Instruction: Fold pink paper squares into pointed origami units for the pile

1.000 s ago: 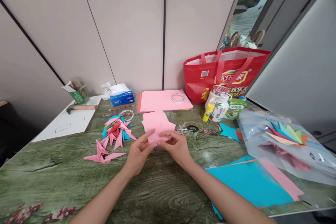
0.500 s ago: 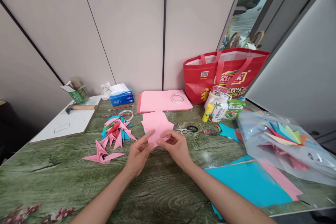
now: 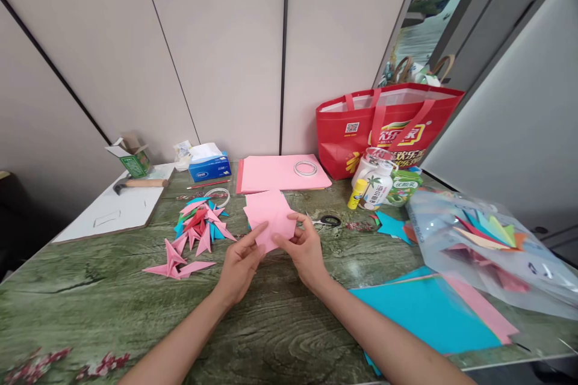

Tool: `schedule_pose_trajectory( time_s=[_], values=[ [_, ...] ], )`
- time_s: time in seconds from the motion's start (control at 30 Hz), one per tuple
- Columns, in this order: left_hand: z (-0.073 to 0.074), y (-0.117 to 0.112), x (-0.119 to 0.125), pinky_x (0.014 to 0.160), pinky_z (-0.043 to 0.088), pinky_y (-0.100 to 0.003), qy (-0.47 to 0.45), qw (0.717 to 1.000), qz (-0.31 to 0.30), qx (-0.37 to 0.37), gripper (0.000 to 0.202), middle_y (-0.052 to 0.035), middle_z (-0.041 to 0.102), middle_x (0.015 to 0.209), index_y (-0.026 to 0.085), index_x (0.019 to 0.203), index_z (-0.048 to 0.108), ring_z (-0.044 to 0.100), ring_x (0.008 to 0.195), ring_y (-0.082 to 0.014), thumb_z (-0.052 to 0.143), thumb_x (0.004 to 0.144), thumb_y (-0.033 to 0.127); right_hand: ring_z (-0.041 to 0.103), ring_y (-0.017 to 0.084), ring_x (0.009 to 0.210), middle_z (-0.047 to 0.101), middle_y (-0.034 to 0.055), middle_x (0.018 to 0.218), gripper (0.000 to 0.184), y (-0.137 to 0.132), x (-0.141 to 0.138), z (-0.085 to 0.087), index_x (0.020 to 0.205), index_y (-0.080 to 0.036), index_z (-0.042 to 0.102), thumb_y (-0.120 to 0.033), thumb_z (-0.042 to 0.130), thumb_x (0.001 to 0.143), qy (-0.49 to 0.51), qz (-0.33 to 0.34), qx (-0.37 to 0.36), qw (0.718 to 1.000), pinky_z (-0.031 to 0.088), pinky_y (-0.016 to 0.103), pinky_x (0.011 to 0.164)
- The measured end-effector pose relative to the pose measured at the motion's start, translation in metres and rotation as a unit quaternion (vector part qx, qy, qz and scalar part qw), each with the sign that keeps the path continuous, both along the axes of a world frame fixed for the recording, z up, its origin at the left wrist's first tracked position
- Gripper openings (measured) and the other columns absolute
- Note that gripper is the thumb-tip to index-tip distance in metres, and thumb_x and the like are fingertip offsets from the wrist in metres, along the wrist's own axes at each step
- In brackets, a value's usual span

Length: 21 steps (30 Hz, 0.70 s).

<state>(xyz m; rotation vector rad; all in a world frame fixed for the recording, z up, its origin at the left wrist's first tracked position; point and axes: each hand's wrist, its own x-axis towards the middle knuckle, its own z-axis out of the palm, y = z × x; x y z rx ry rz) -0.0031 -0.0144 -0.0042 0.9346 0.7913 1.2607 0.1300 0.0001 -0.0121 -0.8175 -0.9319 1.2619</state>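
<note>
left hand [image 3: 239, 266] and right hand [image 3: 307, 254] hold pink paper [image 3: 273, 228] between them.

I've got, on my feed, folded pcs [image 3: 197, 222] L of paper [image 3: 276, 227] btwn L hand [image 3: 239, 263] & R hand [image 3: 307, 252], scissors [image 3: 332, 221] R — tape roll [image 3: 306, 174] on sheet stack [image 3: 266, 174] behind, tote bag [image 3: 343, 144] behind bottle [image 3: 378, 186] back R.
</note>
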Motion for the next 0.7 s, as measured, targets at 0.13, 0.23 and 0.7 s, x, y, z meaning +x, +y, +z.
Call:
schedule_pose_trajectory(
  time_s=[0.13, 0.23, 0.7],
  values=[
    [0.0004, -0.0001, 0.0001, 0.086, 0.04, -0.026, -0.004, 1.0, -0.002, -0.024, 0.042, -0.003, 0.059, 0.111, 0.021, 0.106, 0.061, 0.051, 0.101, -0.0178, 0.065, 0.065, 0.016, 0.057, 0.011, 0.058, 0.063, -0.0029, 0.071, 0.052, -0.0003, -0.0005, 0.0011, 0.099, -0.022, 0.038, -0.019, 0.07, 0.058, 0.018, 0.001, 0.004, 1.0, 0.045, 0.022, 0.055],
    [0.0024, -0.0009, 0.0005, 0.086, 0.039, -0.025, -0.001, 1.0, -0.001, -0.027, 0.042, -0.0036, 0.059, 0.113, 0.02, 0.106, 0.061, 0.051, 0.101, -0.017, 0.065, 0.064, 0.015, 0.058, 0.011, 0.058, 0.064, -0.0024, 0.072, 0.055, -0.0007, -0.0013, 0.0028, 0.102, -0.022, 0.036, -0.018, 0.069, 0.058, 0.022, 0.001, 0.001, 1.0, 0.046, 0.022, 0.054],
    [0.0033, -0.0016, 0.0013, 0.083, 0.042, -0.026, 0.02, 1.0, 0.013, -0.013, 0.04, -0.0011, 0.062, 0.102, 0.024, 0.106, 0.06, 0.053, 0.097, -0.0153, 0.064, 0.066, 0.021, 0.061, 0.015, 0.063, 0.065, 0.0, 0.076, 0.059, -0.0026, -0.0004, 0.0079, 0.106, -0.022, 0.034, -0.024, 0.068, 0.058, -0.015, -0.002, -0.002, 1.0, 0.049, 0.027, 0.057]
  ],
)
